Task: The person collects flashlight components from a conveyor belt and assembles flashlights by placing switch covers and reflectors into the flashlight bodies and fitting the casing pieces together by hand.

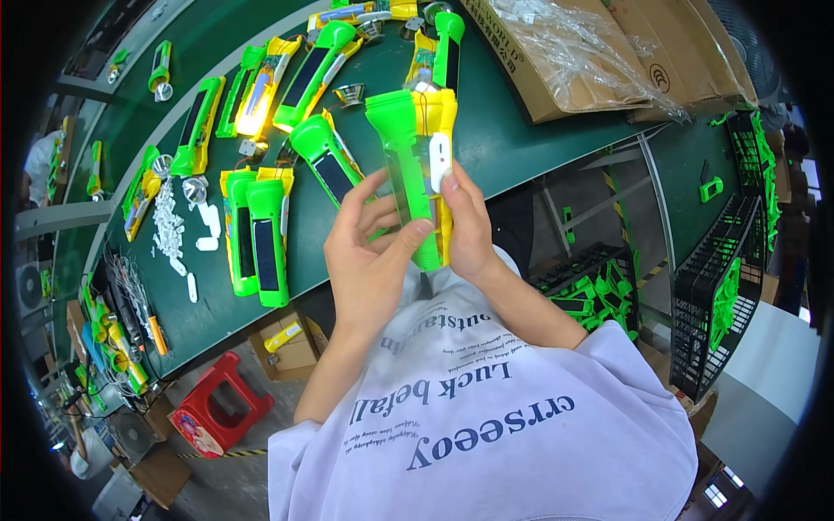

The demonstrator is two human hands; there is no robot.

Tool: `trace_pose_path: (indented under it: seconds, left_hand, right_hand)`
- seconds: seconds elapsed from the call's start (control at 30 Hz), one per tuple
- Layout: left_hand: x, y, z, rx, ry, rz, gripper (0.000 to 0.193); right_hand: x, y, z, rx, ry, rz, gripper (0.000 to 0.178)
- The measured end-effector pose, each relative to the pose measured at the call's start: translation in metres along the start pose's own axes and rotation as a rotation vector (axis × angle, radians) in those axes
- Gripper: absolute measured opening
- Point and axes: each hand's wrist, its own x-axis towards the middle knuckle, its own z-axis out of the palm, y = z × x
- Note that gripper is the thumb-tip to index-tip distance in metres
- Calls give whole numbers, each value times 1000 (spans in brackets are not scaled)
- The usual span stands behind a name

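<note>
A flashlight body (401,139) with a green half and a yellow half stands upright between my hands, wide end up, over the table's near edge. My left hand (369,247) is closed around its lower left side, the thumb across the green shell. On the other side, my right hand (469,227) grips the yellow half. Its thumb touches the lower end of a white oval cover (440,161) set at the flashlight's open seam. Thin dark wires show above that cover. Another green flashlight half (326,161) with a dark panel lies just behind my left fingers.
Several more green and yellow flashlights (269,234) lie on the green table (347,252), one lit (254,117). Small white parts (169,221) form a pile at left. A cardboard box (556,78) occupies the far right; black crates (717,286) and a red stool (221,404) stand below.
</note>
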Motion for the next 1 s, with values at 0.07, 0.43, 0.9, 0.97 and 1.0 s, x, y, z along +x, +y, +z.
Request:
trace_pose_path:
  seconds: [0.07,0.43,0.9,0.97,1.0]
  left_hand:
    - [-2,1,0,77,34,-14,56]
    - [-2,5,10,463,82,220,48]
    - [3,2,4,828,63,576,22]
    - [2,9,-19,866,-12,621,19]
    - [9,4,-53,956,135,740,18]
  right_hand:
    - [-4,4,1,16,1,1,38]
    - [-7,2,2,-72,-27,-96,49]
    - [-16,-33,2,120,155,281,51]
    - [-16,-31,-1,117,146,318,50]
    - [-14,-35,-1,60,186,309,50]
